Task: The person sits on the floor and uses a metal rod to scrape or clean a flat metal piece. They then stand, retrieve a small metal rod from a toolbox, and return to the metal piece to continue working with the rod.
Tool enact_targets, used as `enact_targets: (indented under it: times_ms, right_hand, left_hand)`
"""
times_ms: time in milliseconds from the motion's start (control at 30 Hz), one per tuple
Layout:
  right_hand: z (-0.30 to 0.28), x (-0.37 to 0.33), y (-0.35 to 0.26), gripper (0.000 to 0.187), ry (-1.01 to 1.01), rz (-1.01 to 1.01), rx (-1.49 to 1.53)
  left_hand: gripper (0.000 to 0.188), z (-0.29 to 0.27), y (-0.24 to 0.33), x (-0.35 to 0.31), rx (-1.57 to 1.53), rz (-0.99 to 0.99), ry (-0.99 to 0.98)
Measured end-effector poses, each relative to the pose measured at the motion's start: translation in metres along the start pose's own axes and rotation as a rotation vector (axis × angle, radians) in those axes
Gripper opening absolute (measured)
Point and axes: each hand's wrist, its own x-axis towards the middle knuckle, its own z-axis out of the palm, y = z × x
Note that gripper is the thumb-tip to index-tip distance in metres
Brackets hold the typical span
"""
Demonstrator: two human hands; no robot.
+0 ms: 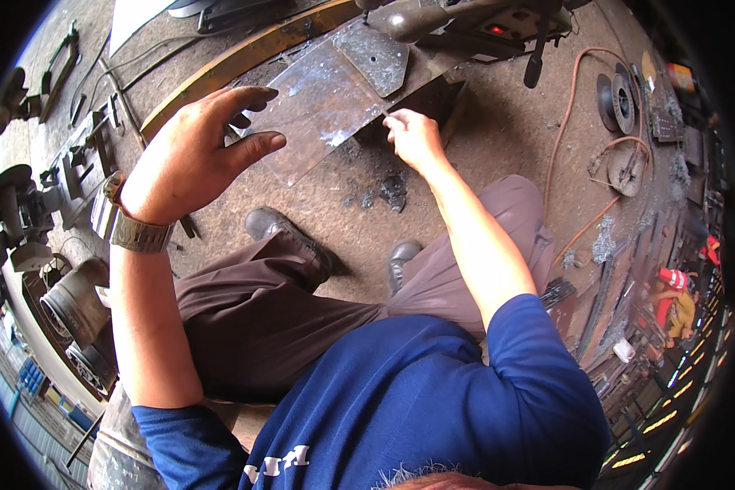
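Metal sheet (314, 102) is the main thing, upper center of the frame, flat and scuffed, its long axis slanting from lower left to upper right, with a smaller plate (376, 61) with a clipped corner on its upper right part. Right hand (416, 140) looks like the nearer one, fingertips at the sheet's lower right edge; they're bunched up, but I can't tell if they're pinching anything. Left hand (192, 151) is by the sheet's left end, thumb and fingers spread apart, nothing visible between them, and I can't judge how high it hangs. Container-wise, the closest I can spot is a drum-shaped thing (83, 300) at lower left, contents unreadable, plus a spool (622, 104) at upper right, and I can't tell what's wound on it.
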Motion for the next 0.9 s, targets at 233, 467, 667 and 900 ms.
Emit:
enact_targets:
  times_ms: [233, 467, 667, 900]
  right_hand:
    - [-0.008, -0.011, 0.012, 0.022, -0.068, 0.098, -0.024]
    - [-0.015, -0.028, 0.014, 0.021, -0.02, 0.005, -0.06]
    - [-0.018, -0.04, 0.017, 0.023, 0.02, 0.152, -0.027]
    - [-0.022, -0.031, 0.035, 0.021, 0.037, 0.078, -0.021]
  left_hand:
    - [0.049, 0.0, 0.001, 0.003, -0.006, 0.01, -0.001]
    - [0.049, 0.002, 0.001, 0.005, -0.003, 0.017, -0.002]
    - [0.05, 0.003, -0.004, 0.001, 0.007, -0.005, -0.008]
    - [0.051, 0.001, 0.004, 0.003, 0.007, -0.002, 0.003]
